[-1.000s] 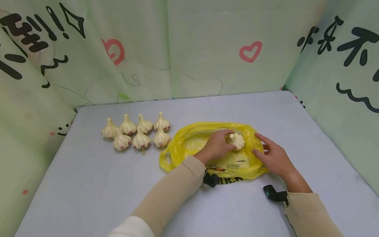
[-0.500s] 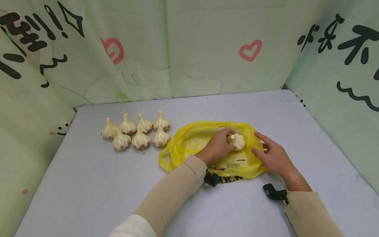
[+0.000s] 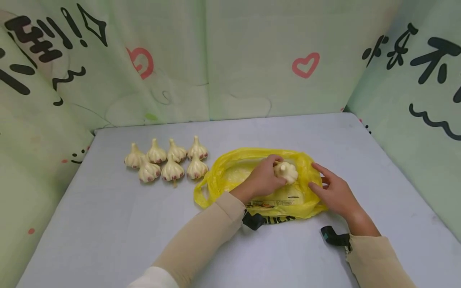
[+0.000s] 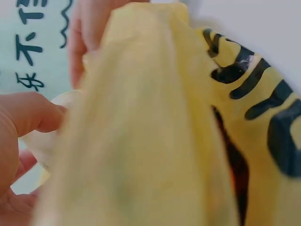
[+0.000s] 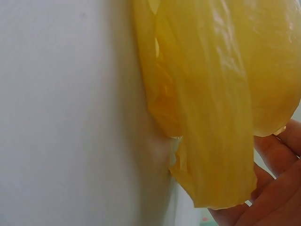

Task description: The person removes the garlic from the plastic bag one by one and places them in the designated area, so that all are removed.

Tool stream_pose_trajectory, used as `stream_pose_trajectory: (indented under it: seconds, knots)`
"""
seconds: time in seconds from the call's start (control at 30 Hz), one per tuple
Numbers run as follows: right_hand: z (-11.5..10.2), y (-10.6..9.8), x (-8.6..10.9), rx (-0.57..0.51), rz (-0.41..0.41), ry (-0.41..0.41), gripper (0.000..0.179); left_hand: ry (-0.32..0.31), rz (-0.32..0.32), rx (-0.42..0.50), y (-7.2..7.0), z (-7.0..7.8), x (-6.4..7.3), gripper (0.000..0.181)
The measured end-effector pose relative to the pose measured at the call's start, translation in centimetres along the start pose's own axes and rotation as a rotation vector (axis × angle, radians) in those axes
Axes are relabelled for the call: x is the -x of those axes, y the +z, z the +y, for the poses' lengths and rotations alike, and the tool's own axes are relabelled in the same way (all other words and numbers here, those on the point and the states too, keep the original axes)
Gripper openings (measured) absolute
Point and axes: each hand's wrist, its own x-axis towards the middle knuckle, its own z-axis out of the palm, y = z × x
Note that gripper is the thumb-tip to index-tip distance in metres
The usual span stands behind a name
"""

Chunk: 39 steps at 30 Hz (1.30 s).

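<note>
My left hand [image 3: 264,176] grips a pale garlic bulb [image 3: 288,173] from its left side, over the opening of a yellow plastic bag [image 3: 234,154]. In the left wrist view the thumb and fingers lie round the bulb [image 4: 40,141], partly hidden by a blurred fold of the bag [image 4: 136,132]. My right hand [image 3: 336,194] holds the bag's right side, forefinger and thumb at its rim. From the right wrist, the fingers [image 5: 277,153] show partly behind the yellow film [image 5: 211,117].
Several garlic bulbs [image 3: 173,171] stand in two rows on the white table [image 3: 119,224], left of the bag. A bag handle loop [image 3: 199,196] lies toward them. Printed green curtains [image 3: 248,60] close off the back and sides.
My left hand and forearm have shifted slightly left, with the garlic bulb still in its grip. The right hand stays at the bag's rim.
</note>
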Motion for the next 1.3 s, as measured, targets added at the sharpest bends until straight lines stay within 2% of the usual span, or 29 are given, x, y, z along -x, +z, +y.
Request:
stream_pose_trajectory:
  seconds: [0.2, 0.57, 0.8, 0.9, 1.07, 1.3]
  knots:
    - [0.0, 0.1, -0.2, 0.018, -0.005, 0.019, 0.066, 0.006, 0.007, 0.021, -1.7, 0.4, 1.4, 0.056]
    - [0.2, -0.1, -0.3, 0.021, -0.004, 0.011, 0.066, 0.081, 0.045, 0.075, -5.1, 0.2, 3.8, 0.057]
    - [0.3, -0.2, -0.3, 0.019, 0.0, -0.004, 0.065, 0.035, 0.078, 0.052, -7.1, -0.2, 5.3, 0.057]
    - [0.4, -0.2, -0.3, 0.012, -0.001, -0.01, 0.065, 0.015, 0.106, 0.039, -8.0, -1.0, 5.9, 0.057]
    - [0.5, -0.1, -0.4, 0.009, -0.001, -0.018, 0.065, -0.032, 0.174, 0.08, -9.8, -2.7, 7.4, 0.056]
    - [0.6, -0.1, -0.3, 0.007, 0.006, -0.012, 0.065, -0.05, 0.241, 0.105, -12.1, -4.1, 9.5, 0.055]
